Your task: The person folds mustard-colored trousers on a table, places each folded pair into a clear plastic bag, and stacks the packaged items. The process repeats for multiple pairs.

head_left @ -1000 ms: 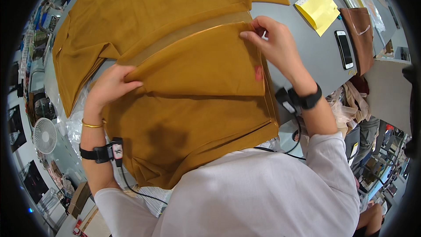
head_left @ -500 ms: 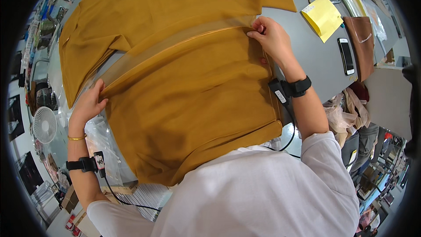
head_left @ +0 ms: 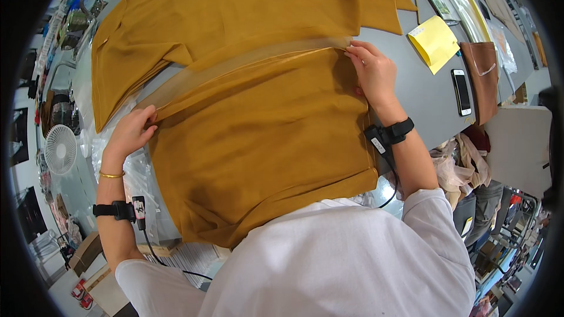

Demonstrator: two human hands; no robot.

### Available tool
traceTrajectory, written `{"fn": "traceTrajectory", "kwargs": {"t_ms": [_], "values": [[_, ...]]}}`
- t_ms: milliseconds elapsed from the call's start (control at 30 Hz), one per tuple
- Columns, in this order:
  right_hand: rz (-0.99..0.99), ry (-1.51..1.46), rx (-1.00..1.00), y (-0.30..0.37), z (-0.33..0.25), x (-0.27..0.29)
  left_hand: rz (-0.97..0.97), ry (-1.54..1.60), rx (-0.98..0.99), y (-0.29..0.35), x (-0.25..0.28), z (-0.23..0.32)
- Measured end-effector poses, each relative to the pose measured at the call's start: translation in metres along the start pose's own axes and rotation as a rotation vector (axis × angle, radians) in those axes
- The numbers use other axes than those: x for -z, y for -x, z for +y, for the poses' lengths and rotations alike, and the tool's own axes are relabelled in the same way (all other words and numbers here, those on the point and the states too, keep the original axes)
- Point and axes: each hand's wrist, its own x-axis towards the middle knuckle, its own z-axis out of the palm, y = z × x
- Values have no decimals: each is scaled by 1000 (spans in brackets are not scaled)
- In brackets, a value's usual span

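Observation:
A mustard-yellow garment (head_left: 264,123) with sleeves lies spread out on the grey table. Its near part is folded up, and a thin, sheer-looking strip (head_left: 235,57) runs across just beyond the fold's edge. My left hand (head_left: 132,132) pinches the left end of that edge between thumb and fingers. At the right end, my right hand (head_left: 377,76) has its fingertips closed on the corner of the same edge. The edge stretches between both hands in a shallow curve. The garment's near end reaches my white shirt, which covers part of it.
To the right lie a yellow paper (head_left: 433,44), a phone (head_left: 462,92), a brown cloth piece (head_left: 480,82) and clear plastic wrapping. Plastic bags (head_left: 132,182) lie by my left forearm. A white fan (head_left: 60,149) stands at the left. Cables run from my wrist devices.
The view has tilted a little, shifting the whole scene. The right fingers have straightened somewhat at the garment's corner. Both hands stay at the ends of the folded edge.

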Motion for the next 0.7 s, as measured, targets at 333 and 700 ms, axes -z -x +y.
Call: {"fn": "traceTrajectory", "kwargs": {"t_ms": [333, 700], "values": [[17, -367, -185, -33, -28, 31, 133, -102, -21, 6, -12, -5], [-473, -149, -195, -70, 31, -29, 198, -164, -59, -7, -23, -8]]}}
